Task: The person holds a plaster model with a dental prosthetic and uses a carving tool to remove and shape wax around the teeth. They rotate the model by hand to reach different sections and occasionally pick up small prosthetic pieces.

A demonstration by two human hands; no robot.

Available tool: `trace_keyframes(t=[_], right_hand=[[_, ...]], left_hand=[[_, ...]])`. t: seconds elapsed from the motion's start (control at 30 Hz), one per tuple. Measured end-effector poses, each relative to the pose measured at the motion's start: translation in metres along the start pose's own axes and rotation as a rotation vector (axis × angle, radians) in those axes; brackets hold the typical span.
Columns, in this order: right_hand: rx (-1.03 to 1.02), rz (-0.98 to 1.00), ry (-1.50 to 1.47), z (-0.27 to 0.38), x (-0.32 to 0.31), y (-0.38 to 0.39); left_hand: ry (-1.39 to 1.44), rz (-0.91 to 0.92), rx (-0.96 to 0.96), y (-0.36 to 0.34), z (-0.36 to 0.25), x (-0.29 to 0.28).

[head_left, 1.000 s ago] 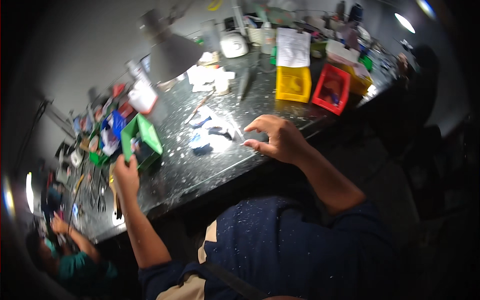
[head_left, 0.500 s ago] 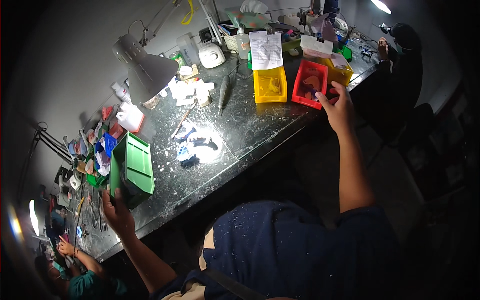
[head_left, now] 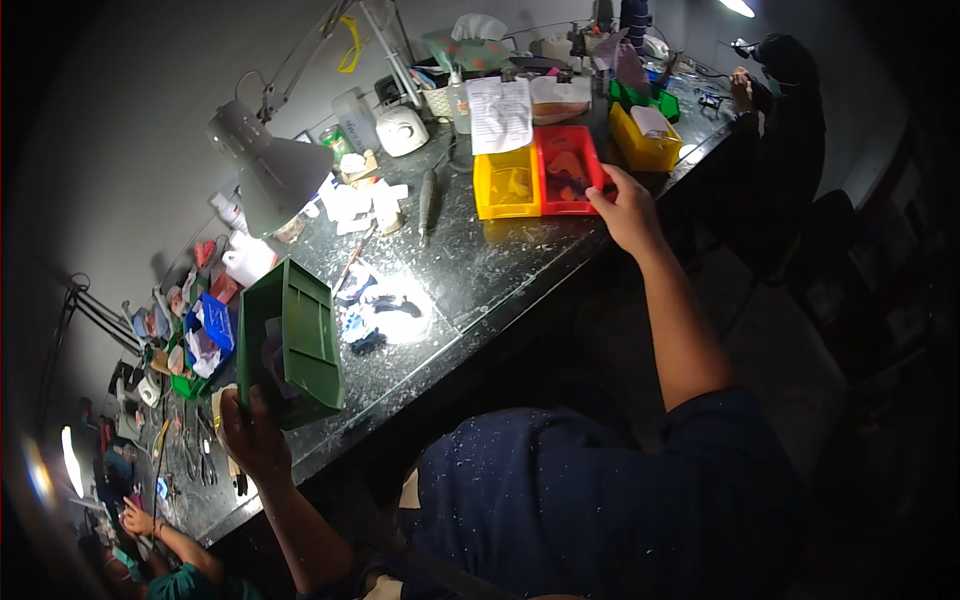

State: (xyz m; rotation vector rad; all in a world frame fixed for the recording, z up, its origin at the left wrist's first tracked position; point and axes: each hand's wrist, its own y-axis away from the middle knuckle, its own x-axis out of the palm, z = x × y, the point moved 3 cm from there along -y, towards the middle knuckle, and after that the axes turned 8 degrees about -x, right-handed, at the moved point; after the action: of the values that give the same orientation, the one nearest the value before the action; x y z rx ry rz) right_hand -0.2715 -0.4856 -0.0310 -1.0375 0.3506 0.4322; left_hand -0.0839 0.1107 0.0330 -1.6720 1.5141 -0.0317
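Note:
My left hand (head_left: 256, 438) grips the rim of a green plastic bin (head_left: 314, 345), tilted on its side above the bench's front edge. Something pale shows faintly in its shadowed inside. At the right, my right hand (head_left: 630, 210) has its thumb and fingers closed on the right wall of a red bin (head_left: 572, 208). Reddish pieces lie inside that one. Flush against its left side stands a yellow bin (head_left: 508, 211) with yellow pieces in it. A printed white sheet (head_left: 500, 115) hangs over the back of the yellow bin.
A desk lamp (head_left: 270, 170) lights the dark, dusty bench (head_left: 450, 270). Under it lie dark blue scraps (head_left: 365, 325). A grey handpiece tool (head_left: 428, 205) lies behind. Another yellow bin (head_left: 645, 150) stands farther right. Co-workers sit at the far right (head_left: 790, 130) and lower left (head_left: 180, 560).
My right hand has moved left with the red bin, which now sits straight against the yellow bin. My left hand has shifted the green bin rightward and turned it, showing more of its inside.

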Motion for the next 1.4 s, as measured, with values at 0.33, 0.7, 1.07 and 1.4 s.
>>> trace_keyframes(t=[0.33,0.7,1.07,1.4], right_hand=[[0.064,-0.095,-0.514,0.048,-0.017,0.022],[0.023,0.187,-0.433,0.085,-0.053,0.033],[0.041,0.158,-0.445,0.072,-0.035,0.032],[0.019,0.206,-0.512,0.071,0.007,0.032]], left_hand=[[0.061,0.166,0.243,0.013,-0.069,0.065],[0.097,0.271,0.392,0.022,-0.099,0.090],[-0.112,-0.098,0.114,0.012,0.005,-0.016],[-0.552,-0.483,0.051,0.016,0.095,-0.130]])
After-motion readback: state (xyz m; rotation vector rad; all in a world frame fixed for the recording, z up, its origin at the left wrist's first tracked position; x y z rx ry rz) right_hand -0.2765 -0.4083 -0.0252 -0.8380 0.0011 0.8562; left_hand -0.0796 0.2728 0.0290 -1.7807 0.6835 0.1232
